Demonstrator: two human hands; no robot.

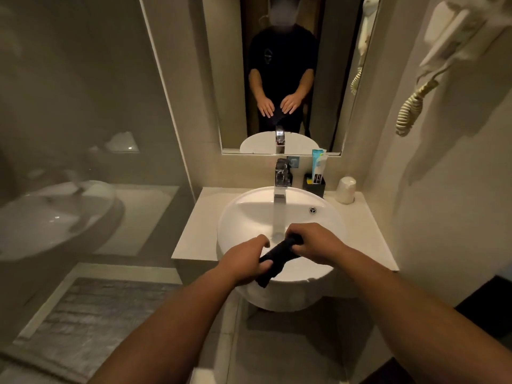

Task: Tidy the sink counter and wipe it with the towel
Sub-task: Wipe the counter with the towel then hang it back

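Note:
Both my hands hold a dark towel, rolled into a twisted bar, over the front of the round white sink. My left hand grips its lower left end. My right hand grips the upper right end. Water runs in a thin stream from the chrome faucet into the basin just behind the towel. The pale counter surrounds the sink.
At the back right of the counter stand a black holder with a blue tube and an upturned white cup. A mirror hangs above. A wall hair dryer with coiled cord is at right. A glass partition stands at left, a grey mat below.

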